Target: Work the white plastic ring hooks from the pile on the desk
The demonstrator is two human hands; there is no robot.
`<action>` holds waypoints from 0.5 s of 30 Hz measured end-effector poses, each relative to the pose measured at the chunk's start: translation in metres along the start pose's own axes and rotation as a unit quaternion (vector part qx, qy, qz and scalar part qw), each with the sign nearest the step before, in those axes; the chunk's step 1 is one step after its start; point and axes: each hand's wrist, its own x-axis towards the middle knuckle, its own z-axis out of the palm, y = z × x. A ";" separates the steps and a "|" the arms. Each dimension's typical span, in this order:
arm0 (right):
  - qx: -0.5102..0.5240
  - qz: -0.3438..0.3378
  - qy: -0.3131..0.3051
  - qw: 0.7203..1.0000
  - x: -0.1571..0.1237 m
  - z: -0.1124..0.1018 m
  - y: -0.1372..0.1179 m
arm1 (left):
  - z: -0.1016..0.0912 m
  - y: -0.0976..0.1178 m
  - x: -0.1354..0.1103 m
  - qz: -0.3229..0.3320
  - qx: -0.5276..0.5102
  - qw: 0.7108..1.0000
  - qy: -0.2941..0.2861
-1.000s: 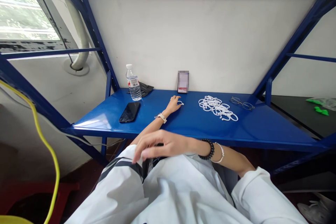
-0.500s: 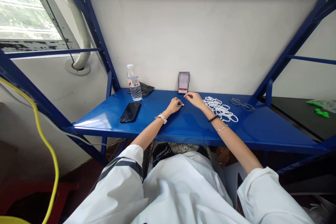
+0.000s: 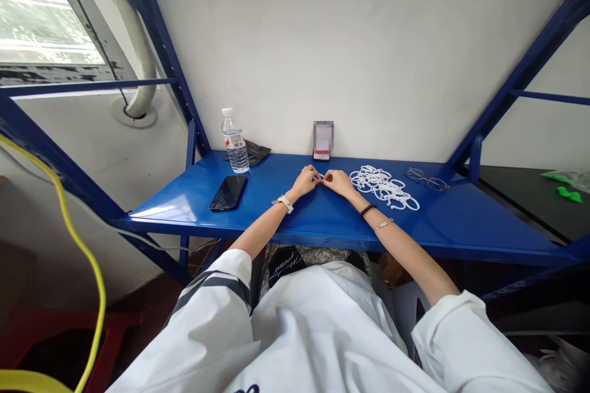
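Over the middle of the blue table, my left hand (image 3: 305, 182) pinches a short piece of white cord (image 3: 321, 176), which looks like part of a small loop. Fingertips of my right hand (image 3: 338, 182) meet those of the left and are closed on the same cord. Much of the cord is hidden by the fingers. Just right of my right hand lies a loose pile of white cord loops (image 3: 385, 186). Behind both hands a phone (image 3: 321, 157) leans upright against the wall.
On the left stand a water bottle (image 3: 237, 150) and, behind it, a black bag (image 3: 257, 153). A dark phone (image 3: 228, 193) lies flat nearer the front edge. Eyeglasses (image 3: 428, 180) rest at the right. Blue frame posts (image 3: 477, 147) flank the table (image 3: 479, 221).
My right hand has moved down and left to meet my left hand, and its fingers have closed on the white cord. The left hand keeps its hold; the view has shifted slightly.
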 end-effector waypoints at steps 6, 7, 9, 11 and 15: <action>0.088 -0.002 0.056 0.995 0.000 0.005 0.004 | 0.002 -0.001 0.000 0.001 0.008 0.999 0.033; 0.106 -0.006 0.068 0.992 0.000 0.006 0.004 | 0.002 -0.001 0.000 0.003 0.009 0.999 0.034; 0.138 -0.020 0.093 0.986 0.000 0.007 0.004 | 0.002 0.000 0.000 0.013 0.005 1.000 0.027; 0.159 -0.041 0.111 0.980 0.000 0.009 0.004 | 0.001 0.001 0.001 0.028 -0.005 0.999 0.015; 0.176 -0.093 0.128 0.972 0.000 0.011 0.004 | 0.001 0.005 0.002 0.016 -0.056 0.998 0.004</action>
